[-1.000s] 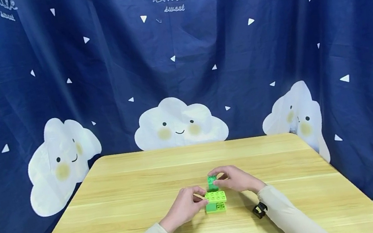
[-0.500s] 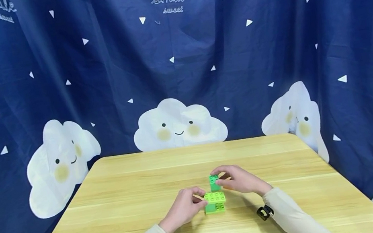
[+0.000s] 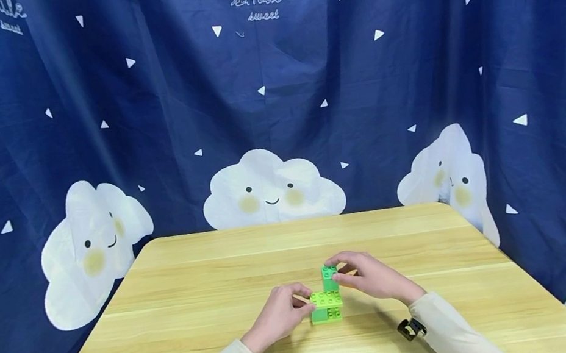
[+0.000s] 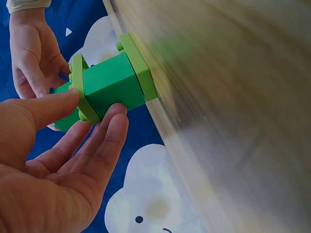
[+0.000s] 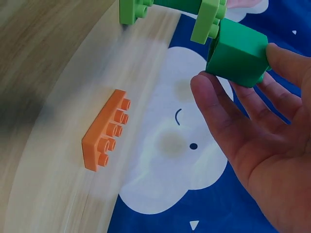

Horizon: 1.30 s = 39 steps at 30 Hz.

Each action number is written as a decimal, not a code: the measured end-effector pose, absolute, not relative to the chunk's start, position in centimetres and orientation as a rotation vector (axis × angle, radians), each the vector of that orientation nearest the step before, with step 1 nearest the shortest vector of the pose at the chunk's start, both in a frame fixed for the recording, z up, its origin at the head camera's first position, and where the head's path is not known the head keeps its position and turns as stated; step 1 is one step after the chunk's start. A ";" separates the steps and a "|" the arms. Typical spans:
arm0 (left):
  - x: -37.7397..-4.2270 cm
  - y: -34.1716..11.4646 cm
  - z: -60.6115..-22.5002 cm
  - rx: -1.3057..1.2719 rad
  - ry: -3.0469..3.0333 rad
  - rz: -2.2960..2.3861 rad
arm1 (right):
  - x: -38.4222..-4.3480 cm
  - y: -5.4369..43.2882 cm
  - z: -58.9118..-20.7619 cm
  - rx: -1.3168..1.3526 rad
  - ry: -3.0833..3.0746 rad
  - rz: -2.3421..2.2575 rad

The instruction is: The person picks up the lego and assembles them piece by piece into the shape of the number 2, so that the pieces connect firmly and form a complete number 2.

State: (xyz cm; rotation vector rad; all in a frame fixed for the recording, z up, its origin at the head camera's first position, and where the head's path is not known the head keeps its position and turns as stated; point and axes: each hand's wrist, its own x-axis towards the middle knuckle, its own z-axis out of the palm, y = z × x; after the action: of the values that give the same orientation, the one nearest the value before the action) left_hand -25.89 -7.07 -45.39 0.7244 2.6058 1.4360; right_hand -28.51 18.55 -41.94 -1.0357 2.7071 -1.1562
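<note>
- Dark green, box-shaped plastic block (image 3: 330, 284): it is over the right half of the stack, with its studs up and its lower rim just above or touching the studs beneath; I cannot tell whether it is seated.
- The right hand (image 3: 370, 277) has thumb and fingers closed on this block from opposite sides. The underside is left uncovered, presumably so that it can meet the studs.
- The left hand (image 3: 279, 310) pinches the left end of the flat lime-green plastic plate (image 3: 326, 300) between thumb and finger, another fingertip against the block below. This probably steadies the stack against pressure from above.
- Under that plate's left half stands a second green block (image 4: 111, 80), carried in turn on a lower lime-green plate (image 4: 140, 69). The lower plate's right-hand studs show bare, so the upper one overhangs there; a push on that side could tip it, which may be why the left end is held.
- An orange studded plastic brick (image 5: 104, 133) lies studs up on the pale wooden table (image 3: 194, 283), near the right hand and apart from the stack.
- Beyond the table's far edge hangs a navy curtain (image 3: 268, 80) printed with white clouds.
</note>
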 end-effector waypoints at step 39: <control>-25.8 -6.9 -45.4 0.698 2.621 1.411 | -26.4 18.5 -43.8 -0.909 2.596 -1.332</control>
State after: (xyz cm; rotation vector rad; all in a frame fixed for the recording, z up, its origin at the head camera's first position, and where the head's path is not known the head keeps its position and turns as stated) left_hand -25.80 -6.89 -45.39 0.6981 2.6211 1.4109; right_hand -26.44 18.51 -43.80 -0.9090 2.5962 -1.3323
